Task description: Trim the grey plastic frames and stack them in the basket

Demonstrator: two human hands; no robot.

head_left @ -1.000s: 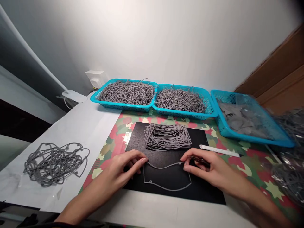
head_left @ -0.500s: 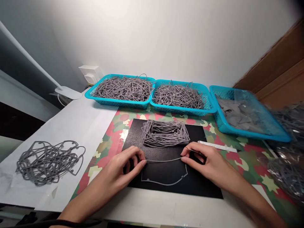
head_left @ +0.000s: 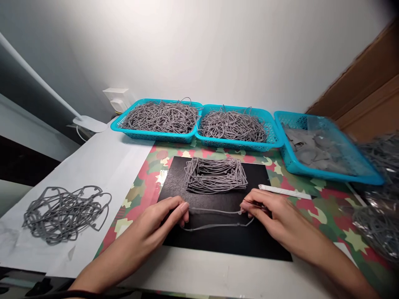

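Note:
A thin grey rubber gasket [head_left: 215, 226], a slim rectangular loop with small ring tabs, is stretched between my hands above a black mat [head_left: 262, 245]. My left hand [head_left: 168, 216] pinches its left end between thumb and fingers. At the other end, my right hand [head_left: 264, 207] is closed on the gasket's right side. A thin tool, mostly hidden, seems to lie within the right fingers. Just beyond my hands, a stack of similar gaskets [head_left: 215, 185] forms a rectangular pile on the mat.
Two blue baskets [head_left: 162, 135] [head_left: 237, 145] of tangled gaskets stand at the back. A third blue basket [head_left: 330, 176] holds grey pieces and plastic film. Loose gaskets [head_left: 65, 214] lie left. A white strip [head_left: 285, 191], bagged gaskets [head_left: 377, 228] and a lamp base [head_left: 90, 123] are also here.
The near side of the gasket has risen toward the far side, making the loop narrower. My left hand has shifted slightly left and down; the right fingers have curled in more.

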